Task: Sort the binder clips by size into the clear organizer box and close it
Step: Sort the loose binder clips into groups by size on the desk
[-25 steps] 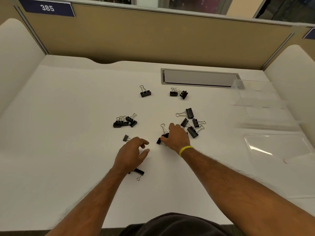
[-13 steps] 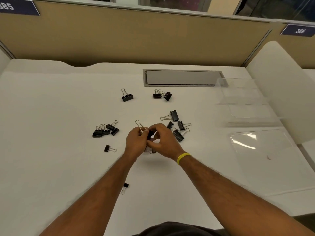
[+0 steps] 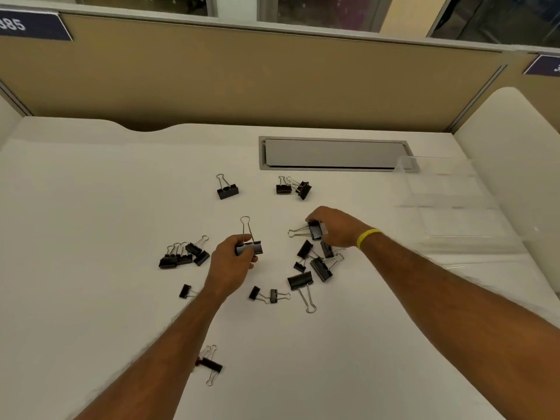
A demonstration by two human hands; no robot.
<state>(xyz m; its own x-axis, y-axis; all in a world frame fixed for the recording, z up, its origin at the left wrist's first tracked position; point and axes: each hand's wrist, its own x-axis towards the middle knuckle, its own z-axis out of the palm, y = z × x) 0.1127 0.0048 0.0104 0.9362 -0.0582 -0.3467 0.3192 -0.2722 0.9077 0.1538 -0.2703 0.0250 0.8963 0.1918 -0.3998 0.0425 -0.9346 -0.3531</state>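
A person's two bare forearms reach forward over a white table [image 3: 91,222] scattered with black binder clips. The left hand [image 3: 231,262], near the middle of the view, is curled with the knuckles up, fingers and thumb gripping a large binder clip [image 3: 250,247] by its black body; its wire handle points up toward 12 o'clock. The left forearm runs back toward 7 o'clock. The right hand [image 3: 336,227], at about 2 o'clock from the left hand, is palm down with fingers curled onto a second large clip [image 3: 315,230] lying on the table, its wire handle pointing toward 9 o'clock. A yellow wristband [image 3: 368,236] circles the right wrist, and that forearm stretches back toward 4 o'clock. Just below the right hand sits a loose heap of clips [image 3: 318,262] of mixed sizes. A cluster of clips [image 3: 183,254] lies at 9 o'clock from the left hand, two small clips [image 3: 268,294] lie at 5 o'clock from it, and a single clip [image 3: 227,189] rests at 12 o'clock. The clear organizer box [image 3: 448,201] stands open at the right edge of the table, at 3 o'clock from the right hand and apart from it. A grey cable flap [image 3: 333,154] is set into the table's far side.
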